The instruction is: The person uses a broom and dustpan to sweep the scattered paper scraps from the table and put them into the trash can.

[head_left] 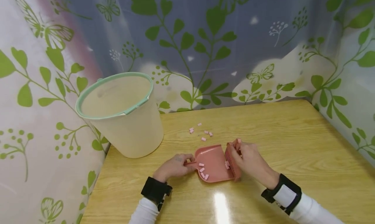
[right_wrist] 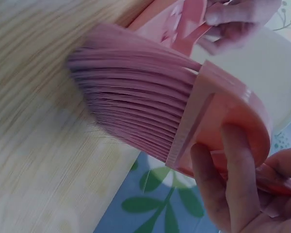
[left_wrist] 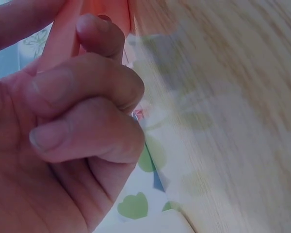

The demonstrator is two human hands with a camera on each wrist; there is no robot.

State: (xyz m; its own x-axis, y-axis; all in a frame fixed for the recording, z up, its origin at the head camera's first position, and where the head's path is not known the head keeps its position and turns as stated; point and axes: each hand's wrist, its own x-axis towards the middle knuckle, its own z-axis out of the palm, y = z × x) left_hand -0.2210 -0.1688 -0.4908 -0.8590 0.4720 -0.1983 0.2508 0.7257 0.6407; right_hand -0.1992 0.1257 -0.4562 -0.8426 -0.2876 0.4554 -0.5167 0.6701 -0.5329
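Note:
A pink dustpan (head_left: 212, 162) lies on the table, its handle to the left. My left hand (head_left: 174, 166) grips that handle; the left wrist view shows the fingers curled round it. In my right hand (head_left: 252, 160) is a pink hand brush (right_wrist: 136, 97), held by its head and handle. The brush stands at the dustpan's right, open edge. Several small pink blocks (head_left: 202, 169) lie in the pan near the handle, and another block (head_left: 227, 164) is close to the bristles. Behind the pan, several more pink blocks (head_left: 203, 139) are scattered on the table.
A tall whitish bucket (head_left: 131, 129) with a green rim stands at the table's back left. The wooden table (head_left: 293, 136) reaches to a leaf-patterned curtain (head_left: 187, 55) at the back and sides.

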